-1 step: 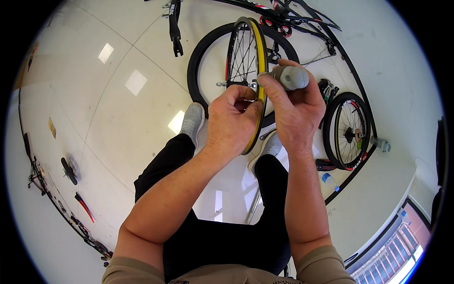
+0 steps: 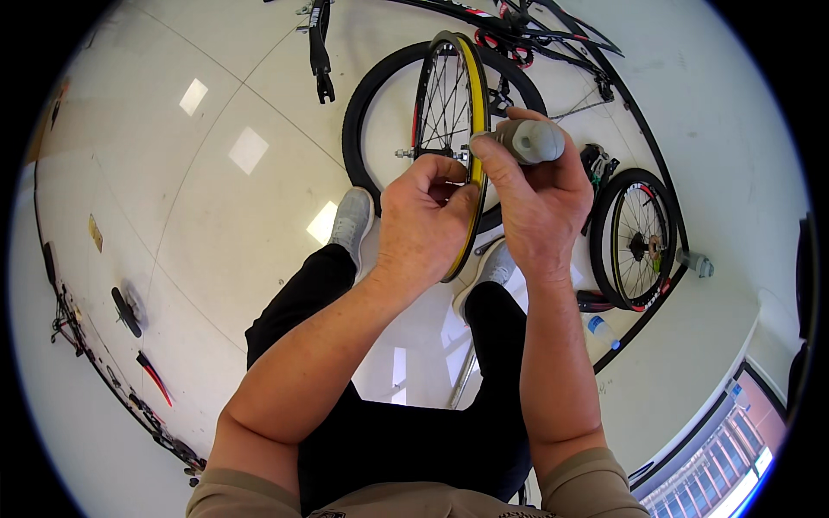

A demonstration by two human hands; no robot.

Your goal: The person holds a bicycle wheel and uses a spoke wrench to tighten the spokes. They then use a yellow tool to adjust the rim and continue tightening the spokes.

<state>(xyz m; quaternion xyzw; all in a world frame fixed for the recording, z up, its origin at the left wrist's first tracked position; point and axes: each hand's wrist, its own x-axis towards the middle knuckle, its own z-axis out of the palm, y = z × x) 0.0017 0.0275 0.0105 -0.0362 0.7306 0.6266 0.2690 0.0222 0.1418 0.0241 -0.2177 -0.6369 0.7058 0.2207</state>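
A spoked bicycle wheel (image 2: 477, 97) with a yellow band around its rim stands upright before me, no tyre on it. My left hand (image 2: 425, 216) is closed on the near part of the rim, thumb and fingers pinching it. In my right hand (image 2: 546, 207) is a grey cylindrical thing (image 2: 537, 142) with a rounded end; its kind is unclear. The thumb lies along its side, near the yellow band. The far end of this thing is partly hidden by my fingers. Behind the wheel, a black tyre (image 2: 356, 116) rests on the tiled floor.
A bicycle frame (image 2: 518, 30) and a black fork (image 2: 319, 52) lie at the far side. On the right are another wheel with a tyre (image 2: 609, 246), a plastic bottle (image 2: 602, 331) and a grey container (image 2: 696, 263). A black saddle (image 2: 126, 312) sits at the left.
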